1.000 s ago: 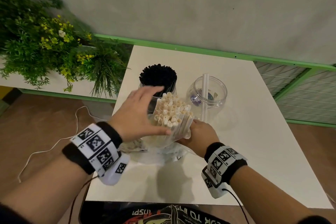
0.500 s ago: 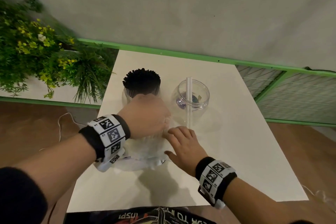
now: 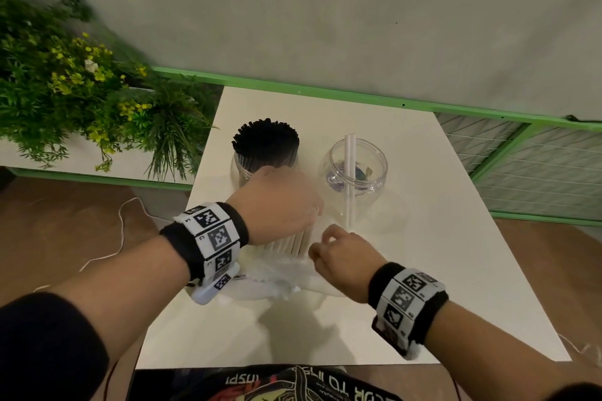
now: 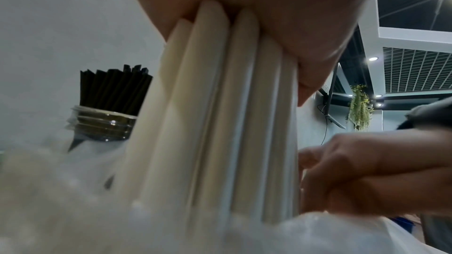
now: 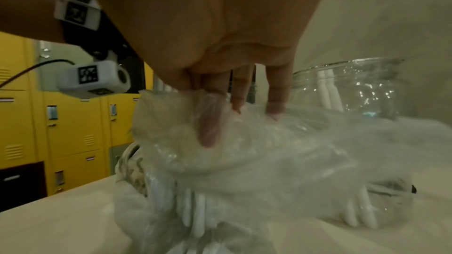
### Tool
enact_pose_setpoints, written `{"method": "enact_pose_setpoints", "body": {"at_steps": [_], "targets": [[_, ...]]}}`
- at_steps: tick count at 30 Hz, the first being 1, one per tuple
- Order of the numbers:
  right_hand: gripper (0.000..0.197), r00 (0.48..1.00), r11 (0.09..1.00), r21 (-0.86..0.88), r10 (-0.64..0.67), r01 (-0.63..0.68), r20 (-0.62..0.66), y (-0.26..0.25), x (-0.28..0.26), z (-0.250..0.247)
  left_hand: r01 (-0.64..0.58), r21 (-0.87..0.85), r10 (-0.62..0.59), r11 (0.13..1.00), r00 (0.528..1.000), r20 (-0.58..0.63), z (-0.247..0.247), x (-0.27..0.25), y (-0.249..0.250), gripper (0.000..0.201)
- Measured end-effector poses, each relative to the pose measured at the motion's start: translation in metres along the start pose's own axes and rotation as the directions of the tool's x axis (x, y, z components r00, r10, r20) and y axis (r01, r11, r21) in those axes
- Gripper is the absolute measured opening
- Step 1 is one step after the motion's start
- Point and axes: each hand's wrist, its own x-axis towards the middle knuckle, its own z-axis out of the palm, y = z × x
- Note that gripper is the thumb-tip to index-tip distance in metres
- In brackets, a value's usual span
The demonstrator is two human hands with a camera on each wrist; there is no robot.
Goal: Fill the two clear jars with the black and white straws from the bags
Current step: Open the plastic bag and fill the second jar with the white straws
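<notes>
On the white table (image 3: 423, 270), my left hand (image 3: 283, 202) covers and grips the top of an upright bundle of white straws (image 3: 290, 242) (image 4: 220, 123). A clear plastic bag (image 3: 280, 273) (image 5: 244, 152) is bunched around the bundle's base. My right hand (image 3: 342, 257) (image 5: 220, 119) pinches this bag at the bundle's lower right. Behind the left hand stands a clear jar (image 3: 241, 169) (image 4: 102, 125) packed with black straws (image 3: 265, 146) (image 4: 115, 88). To its right, a second clear jar (image 3: 374, 169) (image 5: 354, 88) holds two white straws (image 3: 350, 179).
A planter of green plants with yellow flowers (image 3: 81, 91) stands left of the table. A green rail (image 3: 325, 96) runs along the table's far edge, with a wire grid (image 3: 537, 172) at the right. A white cable (image 3: 120, 238) lies on the floor.
My left hand has come down from beside the straw tips to cover and grip them. The bag has slid down the bundle, and my right hand now pinches it low at the base.
</notes>
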Motion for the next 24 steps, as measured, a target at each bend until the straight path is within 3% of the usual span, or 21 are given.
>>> {"method": "enact_pose_setpoints", "body": {"at_steps": [3, 7, 9, 12, 15, 19, 21, 23, 24], "targets": [[0.049, 0.976, 0.988, -0.023, 0.156, -0.154, 0.154, -0.001, 0.011, -0.005, -0.005, 0.005, 0.005, 1.000, 1.000, -0.013, 0.000, -0.001, 0.000, 0.033], [0.089, 0.937, 0.964, -0.062, 0.264, -0.257, 0.227, 0.007, 0.019, 0.019, 0.003, -0.009, -0.003, 1.000, 1.000, -0.026, 0.001, -0.004, 0.000, 0.036], [0.105, 0.908, 0.942, -0.013, 0.326, -0.335, 0.265, 0.014, 0.024, 0.033, 0.001, -0.020, -0.001, 1.000, 0.999, -0.036, 0.002, -0.005, 0.002, 0.036], [0.122, 0.823, 0.869, 0.159, 0.364, -0.469, 0.436, 0.022, 0.030, 0.052, -0.002, -0.024, 0.001, 1.000, 0.998, -0.065, 0.004, -0.008, 0.001, 0.035], [0.116, 0.799, 0.783, 0.299, 0.379, -0.545, 0.466, 0.028, 0.029, 0.062, 0.020, -0.049, -0.024, 0.999, 0.996, -0.091, 0.005, -0.010, -0.003, 0.031], [0.081, 0.842, 0.799, 0.283, 0.458, -0.530, 0.284, 0.030, 0.014, 0.047, 0.019, -0.041, -0.024, 0.999, 0.993, -0.113, 0.006, -0.009, 0.000, 0.032], [0.055, 0.880, 0.835, 0.333, 0.473, -0.438, -0.029, 0.026, 0.006, 0.037, 0.015, -0.047, -0.021, 0.999, 0.992, -0.122, 0.006, -0.008, 0.002, 0.032], [0.034, 0.826, 0.903, 0.323, 0.401, -0.283, -0.397, 0.024, 0.002, 0.032, 0.012, -0.050, -0.018, 0.999, 0.992, -0.128, 0.007, -0.008, 0.002, 0.030], [0.034, 0.818, 0.933, 0.290, 0.334, -0.214, -0.468, 0.023, 0.002, 0.031, 0.011, -0.050, -0.018, 0.999, 0.991, -0.133, 0.007, -0.008, 0.002, 0.028]]}}
